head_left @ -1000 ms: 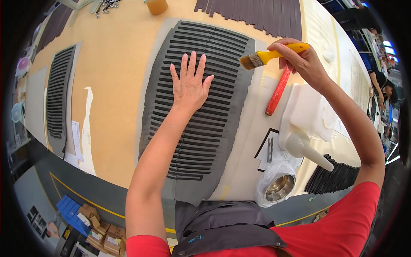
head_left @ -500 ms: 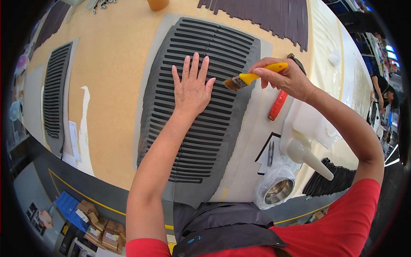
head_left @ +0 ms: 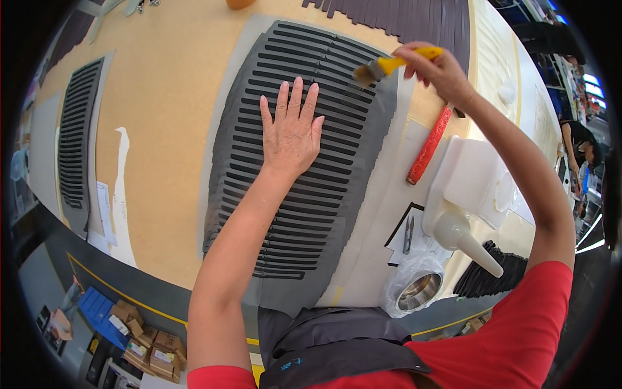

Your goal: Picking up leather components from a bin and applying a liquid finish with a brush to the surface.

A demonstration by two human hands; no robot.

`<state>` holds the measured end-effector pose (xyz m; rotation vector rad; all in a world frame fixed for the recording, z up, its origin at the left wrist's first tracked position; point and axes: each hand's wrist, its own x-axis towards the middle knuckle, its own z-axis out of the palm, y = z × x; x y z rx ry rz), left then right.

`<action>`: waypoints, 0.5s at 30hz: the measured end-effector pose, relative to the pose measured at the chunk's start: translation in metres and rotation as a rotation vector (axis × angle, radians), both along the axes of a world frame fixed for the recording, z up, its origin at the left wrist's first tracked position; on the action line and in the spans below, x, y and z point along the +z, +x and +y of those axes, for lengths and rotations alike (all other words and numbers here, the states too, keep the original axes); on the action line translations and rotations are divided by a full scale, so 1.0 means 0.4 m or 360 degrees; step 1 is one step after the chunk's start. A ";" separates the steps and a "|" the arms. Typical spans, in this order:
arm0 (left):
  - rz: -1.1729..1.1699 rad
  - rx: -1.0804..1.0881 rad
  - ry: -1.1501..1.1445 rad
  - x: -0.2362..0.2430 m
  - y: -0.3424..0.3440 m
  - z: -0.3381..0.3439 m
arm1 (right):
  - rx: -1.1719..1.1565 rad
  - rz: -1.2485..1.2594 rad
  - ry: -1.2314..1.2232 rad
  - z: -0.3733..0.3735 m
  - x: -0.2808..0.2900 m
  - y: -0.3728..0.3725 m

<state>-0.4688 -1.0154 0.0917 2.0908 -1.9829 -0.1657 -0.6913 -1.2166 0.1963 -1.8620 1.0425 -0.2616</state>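
Tan tabletop [head_left: 162, 104] carries a striped grey panel [head_left: 317, 188]; the left hand [head_left: 289, 139] rests on it, grip splayed flat; the right hand [head_left: 435, 70] grips a yellow brush [head_left: 390, 64].

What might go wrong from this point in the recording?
The left hand lies flat on the ribbed panel; if it slides, the panel might shift. The yellow-handled brush in the right hand could snag the panel. The metal bowl near the front edge of the table might be knocked off.
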 end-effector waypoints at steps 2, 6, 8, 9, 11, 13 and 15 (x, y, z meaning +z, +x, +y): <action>0.0004 0.0005 0.0011 0.000 -0.007 -0.004 | -0.0048 0.0017 -0.0074 -0.058 0.017 -0.028; 0.0011 0.0022 -0.0005 -0.006 0.008 0.005 | 0.0098 0.0000 -0.0075 0.039 0.081 0.024; -0.0004 0.0049 -0.0007 -0.006 0.015 0.010 | 0.0347 0.0123 0.0191 0.122 0.113 0.060; -0.0014 0.0038 0.0003 -0.005 0.014 0.008 | 0.0467 0.0179 0.0254 0.151 0.113 0.062; -0.0004 0.0036 0.0000 -0.003 0.012 0.008 | 0.0588 0.0236 0.0321 0.166 0.091 0.056; 0.0005 0.0031 -0.0004 -0.001 0.010 0.006 | 0.0517 0.0355 0.0273 0.149 0.072 0.043; 0.0023 0.0014 -0.0051 -0.001 0.004 0.000 | 0.0207 0.0228 0.0172 0.078 0.046 0.005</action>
